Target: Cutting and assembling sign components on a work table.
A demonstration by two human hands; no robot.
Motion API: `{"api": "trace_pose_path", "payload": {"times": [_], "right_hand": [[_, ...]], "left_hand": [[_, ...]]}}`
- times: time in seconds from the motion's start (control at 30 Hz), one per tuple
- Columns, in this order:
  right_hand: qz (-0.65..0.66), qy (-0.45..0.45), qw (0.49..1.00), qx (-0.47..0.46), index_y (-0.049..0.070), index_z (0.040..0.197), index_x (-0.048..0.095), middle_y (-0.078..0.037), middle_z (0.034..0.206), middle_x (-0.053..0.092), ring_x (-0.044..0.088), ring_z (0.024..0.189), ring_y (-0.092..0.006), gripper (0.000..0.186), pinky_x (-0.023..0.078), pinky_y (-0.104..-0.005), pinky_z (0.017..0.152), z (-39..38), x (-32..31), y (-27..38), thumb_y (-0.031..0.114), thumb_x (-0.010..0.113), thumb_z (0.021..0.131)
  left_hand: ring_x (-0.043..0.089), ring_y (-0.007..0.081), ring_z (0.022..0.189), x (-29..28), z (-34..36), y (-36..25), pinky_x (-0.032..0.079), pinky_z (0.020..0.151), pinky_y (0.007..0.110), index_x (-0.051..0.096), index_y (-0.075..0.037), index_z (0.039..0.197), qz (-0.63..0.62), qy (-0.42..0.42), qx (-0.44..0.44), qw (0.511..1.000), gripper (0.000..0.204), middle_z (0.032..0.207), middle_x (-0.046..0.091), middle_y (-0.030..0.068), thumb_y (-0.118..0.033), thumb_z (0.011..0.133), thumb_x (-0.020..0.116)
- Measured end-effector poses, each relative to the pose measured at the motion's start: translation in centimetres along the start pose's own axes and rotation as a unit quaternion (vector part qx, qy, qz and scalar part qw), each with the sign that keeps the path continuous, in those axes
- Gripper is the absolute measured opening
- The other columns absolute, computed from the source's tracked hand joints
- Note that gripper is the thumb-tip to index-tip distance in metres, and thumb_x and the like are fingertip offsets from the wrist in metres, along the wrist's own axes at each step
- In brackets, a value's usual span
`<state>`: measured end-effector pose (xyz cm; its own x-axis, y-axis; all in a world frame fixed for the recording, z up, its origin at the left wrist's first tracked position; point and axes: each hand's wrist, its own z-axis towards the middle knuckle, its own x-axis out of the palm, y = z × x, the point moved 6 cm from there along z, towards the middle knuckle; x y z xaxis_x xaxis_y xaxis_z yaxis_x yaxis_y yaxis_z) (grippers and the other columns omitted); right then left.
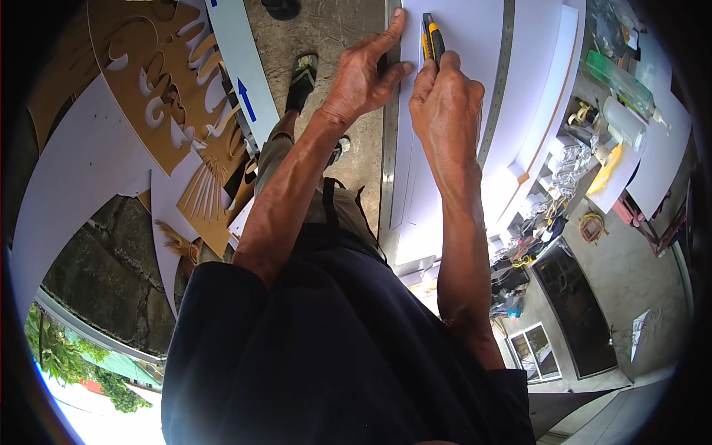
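A yellow and black utility knife (pixel 435 38) sits in the closed fingers of my right hand (pixel 447 100), over a long white sheet (pixel 475 33). Its blade end is hard to make out against the white. To the left, my left hand (pixel 365 74) rests at the sheet's near-left edge, index finger stretched forward and thumb apart, with nothing in its grasp. A graduated metal strip (pixel 506 59) runs lengthwise to the right of the knife. Along the sheet's left side lies a metal edge (pixel 387 170).
Brown cut-out panels (pixel 130 89) and white sheets lean at the left, beside a pale board with a blue arrow (pixel 243 96). On the right are a green-tinted bottle (pixel 612 74), a white cylinder (pixel 625 122) and cluttered small items. My sandalled foot (pixel 304 70) is on the concrete floor.
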<state>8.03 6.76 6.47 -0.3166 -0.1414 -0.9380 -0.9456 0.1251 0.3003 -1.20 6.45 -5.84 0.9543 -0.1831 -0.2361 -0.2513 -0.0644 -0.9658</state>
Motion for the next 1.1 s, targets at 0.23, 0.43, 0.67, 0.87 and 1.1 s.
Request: {"api": "trace_pose_path", "payload": {"times": [0.23, 0.43, 0.67, 0.87, 1.1], "right_hand": [[-0.02, -0.007, 0.999, -0.035, -0.006, 0.085, 0.055, -0.021, 0.054, 0.06, 0.067, 0.049, -0.0355, 0.018, 0.049, -0.0439, 0.042, 0.3, -0.4, 0.1, 0.006, 0.059, 0.098], [-0.05, -0.017, 0.998, -0.044, -0.007, 0.086, 0.057, -0.021, 0.054, 0.06, 0.066, 0.048, -0.0361, 0.019, 0.049, -0.0454, 0.043, -0.3, -0.1, 0.2, 0.008, 0.059, 0.098], [-0.029, 0.04, 0.999, 0.01, -0.013, 0.092, 0.058, -0.026, 0.062, 0.065, 0.071, 0.059, -0.0408, 0.022, 0.056, -0.0476, 0.052, 0.2, -0.9, -0.3, 0.009, 0.058, 0.097], [0.032, 0.115, 0.986, 0.118, -0.004, 0.099, 0.063, -0.022, 0.071, 0.069, 0.071, 0.066, -0.0394, 0.025, 0.054, -0.0525, 0.063, 0.2, -2.8, -2.3, 0.018, 0.052, 0.101], [-0.016, 0.03, 0.999, 0.013, 0.0, 0.119, 0.053, -0.019, 0.076, 0.068, 0.07, 0.063, -0.0336, 0.024, 0.055, -0.047, 0.059, -0.5, -2.1, -5.0, 0.019, 0.051, 0.105]], "left_hand": [[0.062, 0.0114, 0.072, -0.1, 0.0, 0.0, 0.057, 0.07, 0.031, 0.04, -0.022, 0.157, -0.054, 0.003, -0.007, 0.998, 0.084, 0.103, 0.072, 0.0074, -0.013, 0.085, 0.082], [0.067, 0.013, 0.081, -0.2, 0.2, -0.4, 0.058, 0.075, 0.031, 0.041, -0.019, 0.156, -0.055, -0.022, 0.023, 0.998, 0.082, 0.111, 0.073, 0.0101, -0.013, 0.085, 0.081], [0.068, 0.0149, 0.09, -0.1, 0.4, -0.5, 0.058, 0.084, 0.033, 0.04, -0.019, 0.157, -0.056, 0.02, -0.029, 0.998, 0.083, 0.118, 0.072, 0.0125, -0.014, 0.085, 0.082], [0.069, 0.0195, 0.107, -0.3, 0.1, -1.2, 0.058, 0.094, 0.035, 0.039, -0.02, 0.157, -0.071, -0.016, 0.002, 0.997, 0.086, 0.131, 0.067, 0.0157, -0.016, 0.083, 0.083], [0.07, 0.0232, 0.102, -0.3, -0.3, -2.1, 0.061, 0.089, 0.04, 0.047, -0.018, 0.152, -0.026, -0.069, -0.032, 0.997, 0.077, 0.115, 0.07, 0.0163, -0.014, 0.083, 0.081]]}}
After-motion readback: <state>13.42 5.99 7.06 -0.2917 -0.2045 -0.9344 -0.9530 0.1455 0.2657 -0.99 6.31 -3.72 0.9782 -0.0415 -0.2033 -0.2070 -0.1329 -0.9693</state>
